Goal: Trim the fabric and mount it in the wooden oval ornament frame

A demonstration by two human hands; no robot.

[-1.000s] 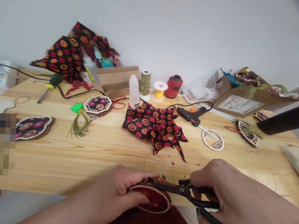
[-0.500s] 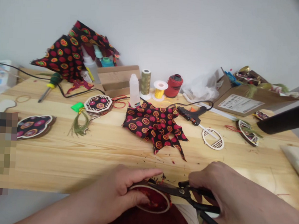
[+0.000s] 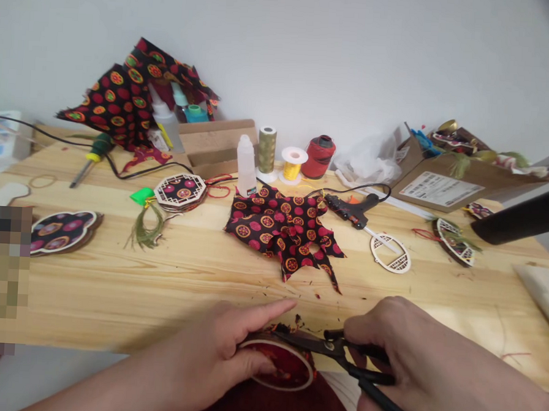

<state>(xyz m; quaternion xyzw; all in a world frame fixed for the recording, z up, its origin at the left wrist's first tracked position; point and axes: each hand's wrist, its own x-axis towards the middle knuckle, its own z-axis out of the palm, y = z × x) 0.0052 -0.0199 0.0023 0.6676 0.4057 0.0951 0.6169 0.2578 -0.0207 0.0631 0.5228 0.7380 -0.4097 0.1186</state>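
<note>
My left hand (image 3: 244, 339) grips a fabric-covered oval frame (image 3: 296, 369) at the table's near edge, its thumb on the dark red inside and its forefinger stretched out above the rim. Black-handled scissors (image 3: 336, 348) are in my right hand (image 3: 395, 353), their blades lying along the frame's far rim. Frayed fabric trimmings (image 3: 296, 323) stick up beside the blades. Beyond them lies a cut piece of black fabric with red and orange round motifs (image 3: 273, 221).
A glue gun (image 3: 354, 211) and a pale oval lattice frame (image 3: 390, 254) lie to the right. Behind stand a clear bottle (image 3: 246, 167), thread spools (image 3: 294, 165) and a cardboard box (image 3: 441, 183). Finished-looking octagonal (image 3: 181, 191) and cloud-shaped ornaments (image 3: 64, 231) lie left.
The scissors' handles have closed somewhat and the scissors have shifted slightly left. My left forefinger has lifted a little, showing more frayed trimmings. The frame stays in place.
</note>
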